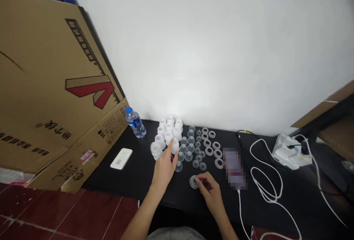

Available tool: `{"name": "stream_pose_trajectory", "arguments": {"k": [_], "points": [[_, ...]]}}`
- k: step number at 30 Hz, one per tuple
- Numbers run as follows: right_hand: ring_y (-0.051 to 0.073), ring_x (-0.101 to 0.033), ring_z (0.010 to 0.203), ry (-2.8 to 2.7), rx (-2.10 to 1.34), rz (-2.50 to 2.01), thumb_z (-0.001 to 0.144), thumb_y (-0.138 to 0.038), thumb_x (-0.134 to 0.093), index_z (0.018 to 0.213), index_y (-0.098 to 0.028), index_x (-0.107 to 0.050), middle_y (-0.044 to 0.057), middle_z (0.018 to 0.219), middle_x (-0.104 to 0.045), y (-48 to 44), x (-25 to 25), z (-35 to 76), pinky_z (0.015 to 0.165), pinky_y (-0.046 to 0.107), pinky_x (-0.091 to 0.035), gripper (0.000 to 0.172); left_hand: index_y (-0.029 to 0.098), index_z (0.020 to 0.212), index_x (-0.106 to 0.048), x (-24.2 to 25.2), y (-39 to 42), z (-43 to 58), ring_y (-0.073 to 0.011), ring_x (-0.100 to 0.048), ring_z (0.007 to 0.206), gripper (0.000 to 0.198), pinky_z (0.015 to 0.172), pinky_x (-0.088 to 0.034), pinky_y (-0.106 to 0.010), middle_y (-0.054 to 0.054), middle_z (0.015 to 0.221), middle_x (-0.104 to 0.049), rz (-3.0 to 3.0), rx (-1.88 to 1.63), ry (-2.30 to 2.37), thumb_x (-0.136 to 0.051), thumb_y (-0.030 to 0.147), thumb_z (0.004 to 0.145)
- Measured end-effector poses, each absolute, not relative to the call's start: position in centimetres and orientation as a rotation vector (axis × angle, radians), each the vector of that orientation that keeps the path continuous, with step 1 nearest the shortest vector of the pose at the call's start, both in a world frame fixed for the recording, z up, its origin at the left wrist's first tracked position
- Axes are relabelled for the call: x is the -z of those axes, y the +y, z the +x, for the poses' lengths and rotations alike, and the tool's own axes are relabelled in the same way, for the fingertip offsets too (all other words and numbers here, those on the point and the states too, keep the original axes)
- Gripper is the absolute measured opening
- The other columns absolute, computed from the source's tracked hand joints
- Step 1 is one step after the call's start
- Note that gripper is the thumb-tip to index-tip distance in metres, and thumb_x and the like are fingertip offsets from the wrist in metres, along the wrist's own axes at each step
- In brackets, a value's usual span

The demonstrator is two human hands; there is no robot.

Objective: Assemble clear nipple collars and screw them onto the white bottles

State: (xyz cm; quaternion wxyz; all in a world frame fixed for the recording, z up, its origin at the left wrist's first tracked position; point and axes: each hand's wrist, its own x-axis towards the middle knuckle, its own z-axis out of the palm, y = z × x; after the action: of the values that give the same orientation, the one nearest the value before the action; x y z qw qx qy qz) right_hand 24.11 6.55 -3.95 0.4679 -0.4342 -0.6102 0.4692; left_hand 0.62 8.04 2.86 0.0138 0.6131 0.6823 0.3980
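My left hand (163,164) reaches out with the index finger stretched and the thumb apart, its fingertips at the nearest white round bottle (175,145); I see no grip around it. That bottle belongs to a cluster of small white open-necked bottles (161,130). Pinched in the fingers of my right hand (210,190) is a translucent ring with a nipple-like piece in it (193,182), low over the front of the black table. Between the hands and the wall are rows of clear domed caps (188,156), smaller translucent nipple-like pieces (197,150) and translucent rings (209,151).
On the black table (132,177), a water bottle (135,123) and a white slab-shaped device (121,158) are left. A blurred phone (235,168) on a white cable (265,188) and a white power strip (290,152) are right. A large cardboard box (49,85) borders the left.
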Motion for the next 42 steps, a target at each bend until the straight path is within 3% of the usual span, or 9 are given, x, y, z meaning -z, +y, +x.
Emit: {"name": "stream_pose_trajectory", "arguments": {"k": [7, 11, 15, 19, 23, 27, 30, 36, 42], "points": [[0.021, -0.062, 0.068, -1.557, -1.093, -1.066, 0.099, -0.054, -0.076, 0.096, -0.025, -0.082, 0.004, 0.079, -0.065, 6.5, 3.7, 24.0, 0.060, 0.031, -0.049, 0.030, 0.024, 0.117, -0.078, -1.5, 7.7, 0.9, -0.0205, -0.068, 0.072, 0.025, 0.059, -0.052, -0.026, -0.007, 0.095, -0.063, 2.106, -1.282, 2.142, -0.054, 0.025, 0.109], [0.022, -0.063, 0.068, -1.553, -1.089, -1.094, 0.099, -0.055, -0.075, 0.098, -0.025, -0.082, 0.006, 0.082, -0.068, 6.3, 3.4, 23.8, 0.059, 0.032, -0.050, 0.030, 0.028, 0.110, -0.080, -1.6, 3.9, 0.8, -0.0289, -0.068, 0.107, 0.017, 0.089, -0.062, -0.042, -0.012, 0.117, -0.063, 2.065, -1.539, 2.090, -0.066, 0.022, 0.103], [0.021, -0.064, 0.068, -1.510, -1.163, -1.108, 0.100, -0.056, -0.073, 0.100, -0.024, -0.080, 0.006, 0.084, -0.071, 6.1, 3.4, 23.6, 0.059, 0.031, -0.052, 0.032, 0.025, 0.111, -0.067, -1.9, 1.0, 0.8, -0.0338, -0.063, 0.138, 0.006, 0.113, -0.057, -0.054, -0.016, 0.149, -0.056, 1.709, -1.785, 1.776, -0.065, 0.028, 0.106], [0.020, -0.064, 0.064, -1.372, -1.278, -1.099, 0.098, -0.059, -0.075, 0.100, -0.023, -0.077, 0.004, 0.076, -0.070, 6.2, 3.8, 23.7, 0.057, 0.031, -0.055, 0.036, 0.026, 0.128, -0.050, -0.7, 1.0, 1.3, -0.0285, -0.077, 0.120, 0.027, 0.097, -0.065, -0.043, -0.019, 0.138, -0.069, 1.146, -1.853, 1.571, -0.055, 0.046, 0.111], [0.021, -0.067, 0.065, -1.245, -1.330, -1.041, 0.096, -0.059, -0.078, 0.096, -0.022, -0.075, 0.004, 0.076, -0.072, 6.7, 3.9, 24.0, 0.059, 0.032, -0.057, 0.037, 0.024, 0.137, -0.049, 0.9, 2.4, 2.3, -0.0247, -0.083, 0.092, 0.056, 0.078, -0.067, -0.034, -0.015, 0.115, -0.081, 0.917, -1.818, 1.454, -0.068, 0.062, 0.100], [0.021, -0.068, 0.071, -1.108, -1.378, -0.998, 0.097, -0.055, -0.078, 0.099, -0.022, -0.075, 0.004, 0.083, -0.073, 6.9, 3.8, 24.3, 0.062, 0.032, -0.058, 0.033, 0.019, 0.113, -0.070, 0.8, 2.7, 2.6, -0.0275, -0.083, 0.093, 0.046, 0.080, -0.067, -0.036, -0.013, 0.104, -0.084, 1.078, -1.591, 1.408, -0.077, 0.061, 0.094], [0.020, -0.066, 0.071, -1.037, -1.427, -0.973, 0.097, -0.055, -0.079, 0.098, -0.022, -0.074, 0.003, 0.080, -0.070, 6.8, 3.7, 24.3, 0.062, 0.032, -0.058, 0.034, 0.023, 0.120, -0.079, 0.1, 2.1, 2.2, -0.0281, -0.081, 0.102, 0.034, 0.090, -0.067, -0.039, -0.011, 0.113, -0.083, 1.402, -1.396, 1.476, -0.077, 0.048, 0.097], [0.020, -0.067, 0.071, -1.139, -1.481, -0.938, 0.095, -0.059, -0.079, 0.097, -0.023, -0.073, 0.002, 0.079, -0.069, 6.8, 3.2, 24.1, 0.064, 0.033, -0.059, 0.037, 0.027, 0.129, -0.081, 0.7, 2.1, 2.0, -0.0299, -0.079, 0.108, 0.040, 0.095, -0.067, -0.043, -0.012, 0.119, -0.079, 1.789, -1.243, 1.478, -0.082, 0.044, 0.093], [0.019, -0.067, 0.072, -1.216, -1.481, -0.908, 0.100, -0.056, -0.074, 0.098, -0.025, -0.071, 0.000, 0.081, -0.068, 6.7, 2.5, 24.4, 0.068, 0.033, -0.059, 0.031, 0.027, 0.119, -0.082, 1.1, 2.4, 1.8, -0.0283, -0.080, 0.101, 0.038, 0.090, -0.068, -0.040, -0.010, 0.113, -0.082, 1.797, -1.229, 1.466, -0.091, 0.042, 0.086]]}}
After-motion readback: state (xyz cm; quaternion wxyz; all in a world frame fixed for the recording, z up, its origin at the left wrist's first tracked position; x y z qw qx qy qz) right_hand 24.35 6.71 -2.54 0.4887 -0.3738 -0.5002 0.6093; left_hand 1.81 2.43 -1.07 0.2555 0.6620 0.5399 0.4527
